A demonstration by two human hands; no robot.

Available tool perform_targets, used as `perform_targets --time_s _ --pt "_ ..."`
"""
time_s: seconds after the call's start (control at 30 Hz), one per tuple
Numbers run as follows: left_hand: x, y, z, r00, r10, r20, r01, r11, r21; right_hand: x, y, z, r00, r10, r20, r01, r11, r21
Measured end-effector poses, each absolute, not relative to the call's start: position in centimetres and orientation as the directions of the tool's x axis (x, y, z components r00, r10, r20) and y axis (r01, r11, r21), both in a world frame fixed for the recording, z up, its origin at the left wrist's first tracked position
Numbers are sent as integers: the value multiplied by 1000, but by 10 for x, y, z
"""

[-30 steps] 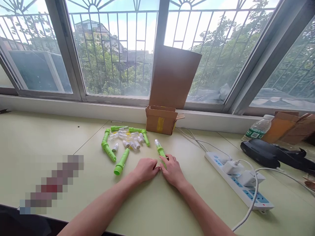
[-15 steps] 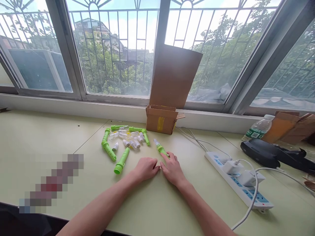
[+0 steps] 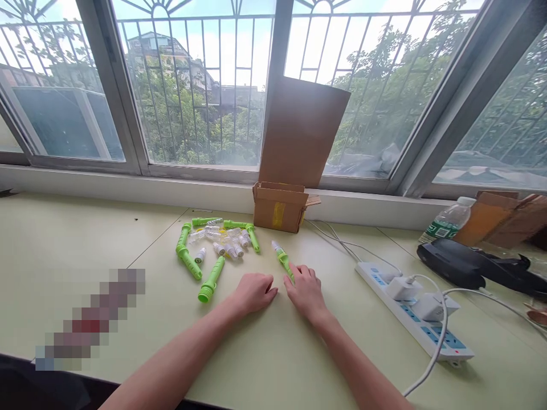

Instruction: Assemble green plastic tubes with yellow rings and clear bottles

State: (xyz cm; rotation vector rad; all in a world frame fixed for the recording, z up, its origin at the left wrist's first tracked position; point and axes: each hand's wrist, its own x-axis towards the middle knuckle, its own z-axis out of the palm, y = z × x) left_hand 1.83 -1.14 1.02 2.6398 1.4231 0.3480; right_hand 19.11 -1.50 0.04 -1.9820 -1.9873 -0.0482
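My right hand (image 3: 306,291) rests on the pale green table (image 3: 85,245). Its thumb and forefinger pinch the near end of a green tube with a clear tip (image 3: 281,256), which lies on the table pointing away from me. My left hand (image 3: 253,292) lies just left of it, palm down with the fingers loosely flat and nothing in them. Further left is a heap of green tubes (image 3: 210,281) and several small clear and white caps (image 3: 226,242).
A small open cardboard box (image 3: 280,209) stands against the window sill with a cardboard sheet (image 3: 303,134) leaning behind it. To the right lie a white power strip (image 3: 444,341) with plugged chargers and cables, a black device (image 3: 465,263), a water bottle (image 3: 448,224) and brown boxes (image 3: 506,219).
My right hand has slid a little to the right and away from the left hand, and the green tube has shifted with it. The left hand has stayed in place.
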Motion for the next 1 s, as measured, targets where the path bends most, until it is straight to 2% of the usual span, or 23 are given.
perform_targets --time_s 0.2,0.4,1.0 --pt "18 -12 11 527 838 141 811 -546 210 192 -15 2 103 963 249 974 -48 -220" --pt "19 -13 13 524 843 125 815 -538 214 193 -13 -1 96 951 294 974 -29 -225" --pt "18 -12 12 535 837 120 809 -548 214 191 -15 -1 13 972 234 972 42 -230"
